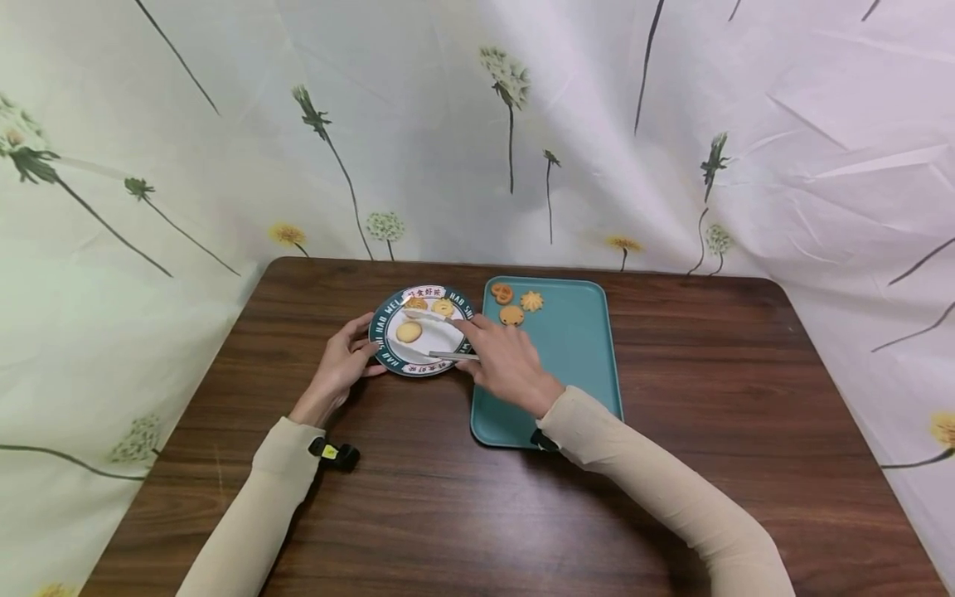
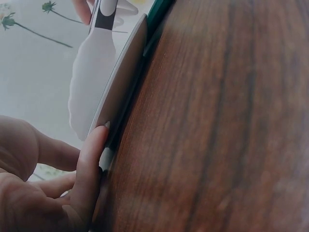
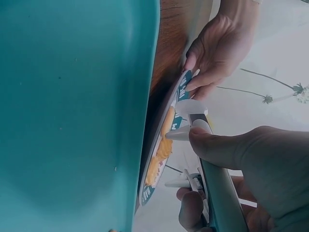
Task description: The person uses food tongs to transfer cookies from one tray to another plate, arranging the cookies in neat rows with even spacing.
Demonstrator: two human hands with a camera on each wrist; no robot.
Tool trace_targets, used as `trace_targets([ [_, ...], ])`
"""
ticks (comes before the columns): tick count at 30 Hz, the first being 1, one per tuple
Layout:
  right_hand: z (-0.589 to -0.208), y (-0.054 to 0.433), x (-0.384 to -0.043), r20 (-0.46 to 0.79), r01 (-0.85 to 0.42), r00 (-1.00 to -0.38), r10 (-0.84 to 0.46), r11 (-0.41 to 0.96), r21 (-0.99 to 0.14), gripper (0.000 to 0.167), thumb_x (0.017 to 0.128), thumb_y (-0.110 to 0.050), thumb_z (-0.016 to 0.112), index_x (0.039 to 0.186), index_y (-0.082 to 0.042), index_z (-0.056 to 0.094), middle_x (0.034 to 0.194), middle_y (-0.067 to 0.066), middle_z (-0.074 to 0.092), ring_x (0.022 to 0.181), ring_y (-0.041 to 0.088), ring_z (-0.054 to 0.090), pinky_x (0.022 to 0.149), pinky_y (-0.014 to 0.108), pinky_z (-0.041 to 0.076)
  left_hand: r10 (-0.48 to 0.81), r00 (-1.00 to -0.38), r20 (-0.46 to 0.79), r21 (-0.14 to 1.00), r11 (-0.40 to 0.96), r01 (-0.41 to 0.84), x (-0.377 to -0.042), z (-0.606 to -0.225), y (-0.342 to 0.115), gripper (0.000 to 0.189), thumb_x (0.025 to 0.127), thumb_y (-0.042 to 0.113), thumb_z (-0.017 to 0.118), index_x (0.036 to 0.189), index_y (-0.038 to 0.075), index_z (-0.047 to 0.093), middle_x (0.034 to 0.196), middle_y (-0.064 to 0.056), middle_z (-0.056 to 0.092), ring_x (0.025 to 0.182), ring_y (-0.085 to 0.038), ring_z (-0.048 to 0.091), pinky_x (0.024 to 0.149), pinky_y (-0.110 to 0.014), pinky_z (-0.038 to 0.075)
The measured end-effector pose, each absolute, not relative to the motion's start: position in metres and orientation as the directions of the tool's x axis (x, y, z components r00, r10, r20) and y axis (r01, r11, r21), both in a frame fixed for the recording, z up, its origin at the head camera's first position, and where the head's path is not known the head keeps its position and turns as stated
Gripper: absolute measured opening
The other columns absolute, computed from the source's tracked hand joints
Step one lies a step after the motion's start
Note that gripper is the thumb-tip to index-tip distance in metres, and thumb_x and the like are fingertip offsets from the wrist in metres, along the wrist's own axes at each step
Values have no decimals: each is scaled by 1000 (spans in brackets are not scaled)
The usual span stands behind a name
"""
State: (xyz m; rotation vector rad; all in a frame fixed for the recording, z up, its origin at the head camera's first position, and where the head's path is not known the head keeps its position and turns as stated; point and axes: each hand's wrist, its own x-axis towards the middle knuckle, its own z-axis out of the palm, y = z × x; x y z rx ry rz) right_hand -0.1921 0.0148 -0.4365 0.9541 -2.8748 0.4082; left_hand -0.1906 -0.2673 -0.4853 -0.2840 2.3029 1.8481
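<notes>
My left hand (image 1: 343, 361) grips the near-left rim of a round plate (image 1: 390, 308), white in the middle with a dark green lettered border. In my right hand (image 1: 515, 365) is a pair of tongs (image 3: 219, 193) with metal arms and white scalloped tips. The spread tips reach over the plate, one on either side of a smooth round cookie (image 1: 408, 332). Whether they touch it, I cannot tell. Farther back on the plate lie a pale cookie (image 1: 443, 308) and a browner cookie (image 1: 415, 304), partly covered by the upper tip. In the left wrist view one white tip (image 2: 91, 82) shows above the plate's edge.
A teal tray (image 1: 574, 356) lies right of the plate, under my right forearm. At its far left corner are a pretzel-shaped cookie (image 1: 501, 293), a flower-shaped cookie (image 1: 531, 300) and a dotted round cookie (image 1: 511, 315). A flower-print cloth (image 1: 448, 124) hangs behind the wooden table (image 1: 418, 514).
</notes>
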Motion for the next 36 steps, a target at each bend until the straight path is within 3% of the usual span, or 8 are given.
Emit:
trace_targets([
  [5, -432, 22, -192, 175, -584, -812, -557, 779, -230, 63, 96, -38, 76, 151, -19, 55, 128, 6, 70, 62, 16, 58, 40, 23, 40, -33, -967, -253, 944, 211, -254, -190, -484, -268, 63, 109, 3, 43, 168, 14, 21, 167, -22, 27, 136, -35, 49, 83, -23, 67],
  [16, -422, 49, -199, 189, -525, -851, -490, 807, -272, 67, 94, -38, 78, 153, -22, 52, 144, 10, 65, 43, 15, 43, 33, 22, 31, -33, -967, -252, 943, 217, -253, -189, -482, -268, 64, 109, 4, 43, 168, 14, 20, 168, -22, 26, 137, -36, 47, 82, -22, 66],
  [25, -418, 74, -203, 176, -479, -877, -446, 840, -255, 66, 95, -38, 78, 153, -22, 52, 135, 10, 68, 50, 19, 52, 36, 26, 38, -34, -967, -253, 942, 219, -255, -189, -483, -267, 63, 109, 4, 43, 168, 14, 20, 167, -22, 27, 136, -35, 48, 82, -21, 66],
  [36, -419, 103, -202, 196, -468, -881, -431, 853, -229, 63, 95, -37, 78, 151, -19, 55, 127, 11, 70, 51, 18, 52, 36, 25, 38, -37, -966, -255, 940, 226, -257, -189, -483, -267, 63, 109, 4, 43, 168, 14, 20, 167, -23, 27, 137, -36, 47, 81, -21, 66],
])
